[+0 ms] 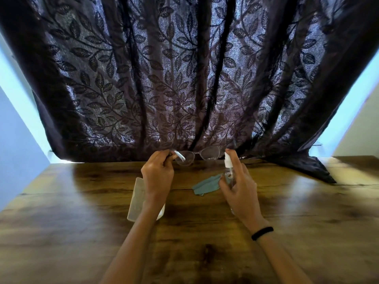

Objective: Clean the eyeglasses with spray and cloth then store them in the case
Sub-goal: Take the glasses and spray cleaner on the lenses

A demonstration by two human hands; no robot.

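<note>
The left hand (158, 173) pinches the eyeglasses (198, 155) by one temple above the table (287, 212). The right hand (240, 185) grips the spray bottle (228, 167) at their three o'clock. The cloth (205, 185) lies at their six o'clock and the case (136, 198) at eight.

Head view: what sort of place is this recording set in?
Probably a room in a home: a dark, leaf-patterned curtain hangs behind a wooden table with daylight glowing through it, and a pale wall shows at the side.

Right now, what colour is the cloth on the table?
Muted teal; the cloth shows best in the head view.
</note>
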